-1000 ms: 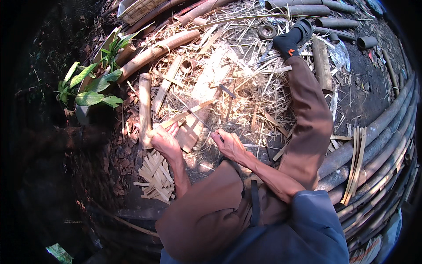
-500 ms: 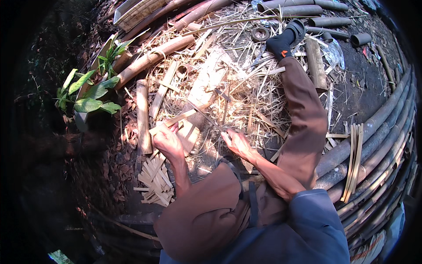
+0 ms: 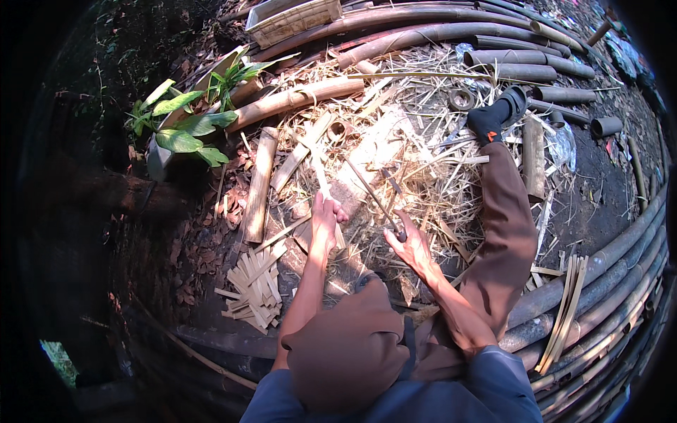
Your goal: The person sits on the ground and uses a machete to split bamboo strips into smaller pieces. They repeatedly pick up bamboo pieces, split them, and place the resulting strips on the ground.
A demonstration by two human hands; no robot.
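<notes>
My left hand (image 3: 326,220) is closed round the near end of a pale bamboo strip (image 3: 321,175), which points away from me over the shavings. To the right, my right hand (image 3: 412,248) grips a knife (image 3: 372,190) by its dark handle. Its long thin blade slants away and to the left, apart from my left hand. The far end of the strip blends into the sunlit litter. A pile of short flat bamboo strips (image 3: 255,287) lies on the ground left of my left forearm.
Bamboo shavings (image 3: 430,185) cover the ground ahead. A bamboo section (image 3: 261,185) and a leafy plant (image 3: 185,127) are on the left. Long bamboo poles (image 3: 543,299) run along my right, with several split strips (image 3: 564,317) on them. A pale crate (image 3: 295,21) stands at the back.
The view has shifted, so the surroundings sit farther right. My left hand has moved forward and right, swinging the strip to point away. My right hand has tilted the knife, exposing its handle.
</notes>
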